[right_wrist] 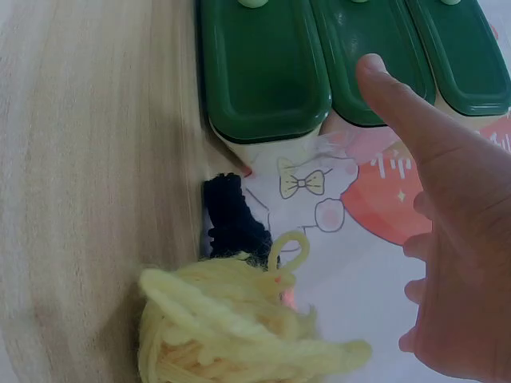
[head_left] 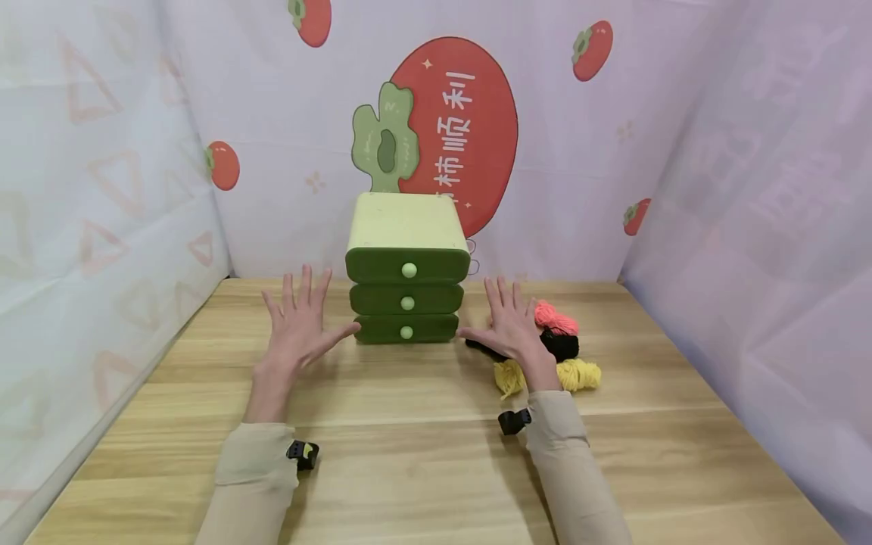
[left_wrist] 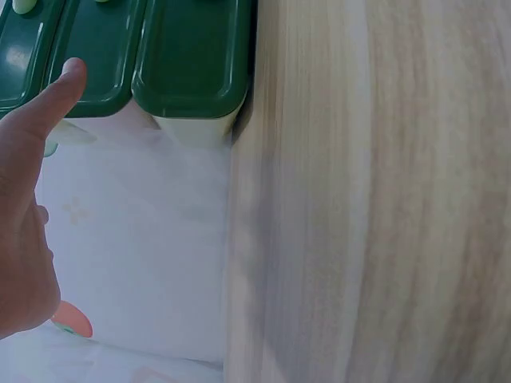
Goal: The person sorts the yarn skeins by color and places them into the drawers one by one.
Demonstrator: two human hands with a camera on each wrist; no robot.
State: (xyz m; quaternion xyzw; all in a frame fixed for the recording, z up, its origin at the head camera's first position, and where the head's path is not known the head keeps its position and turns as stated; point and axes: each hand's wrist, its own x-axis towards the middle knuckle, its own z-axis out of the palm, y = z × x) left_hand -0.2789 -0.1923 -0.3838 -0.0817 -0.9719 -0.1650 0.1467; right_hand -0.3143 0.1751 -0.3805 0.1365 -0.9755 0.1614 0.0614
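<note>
A small chest with three dark green drawers (head_left: 381,300) and a pale cream top (head_left: 407,221) stands at the back of the table, all drawers pushed in. Each drawer front carries a round light green knob (head_left: 409,270). My left hand (head_left: 296,329) is held up on the chest's left side, fingers spread, holding nothing. On the other side my right hand (head_left: 511,325) mirrors it, also spread and holding nothing. Behind and under the right hand lie skeins of yarn: yellow (head_left: 579,375), black (head_left: 560,344) and pink (head_left: 556,318). Part of the yarn is hidden by that hand.
The wood-grain table (head_left: 409,446) reaches back to a printed cloth backdrop (head_left: 286,204) with red fruit pictures. Cloth walls also stand on the left (head_left: 102,227) and right (head_left: 756,227). A small black camera (head_left: 514,421) sits at the right wrist, another camera (head_left: 303,454) at the left.
</note>
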